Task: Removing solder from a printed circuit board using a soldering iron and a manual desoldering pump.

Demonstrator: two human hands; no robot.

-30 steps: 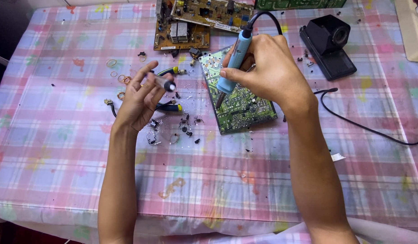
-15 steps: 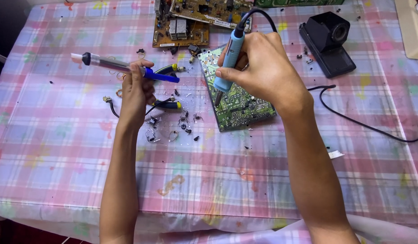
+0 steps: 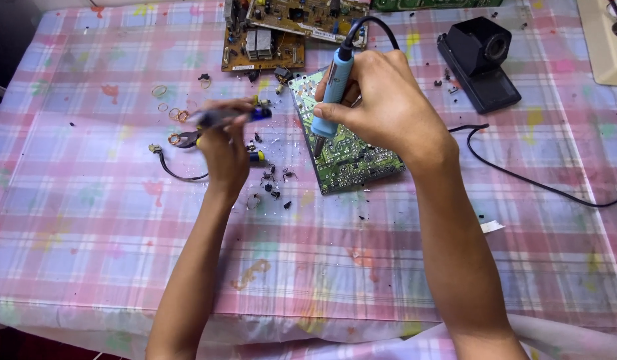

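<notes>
soldering iron [image 3: 332,87] on green circuit board [image 3: 345,143], mid-bench.
right hand [image 3: 382,110] grip clamped round the blue iron, tip down on the board's solder side; left hand [image 3: 223,150] grip closed on a blurred desoldering pump [image 3: 232,117] just left of it. looks like joint-heating step; next move likely needs pump nozzle brought close to the tip.

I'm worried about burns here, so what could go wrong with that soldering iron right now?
The right hand holds the blue soldering iron tip-down on the green circuit board; a slip might scorch the plastic tablecloth. The left hand, blurred with a pen-like tool, is close to the tip.
</notes>
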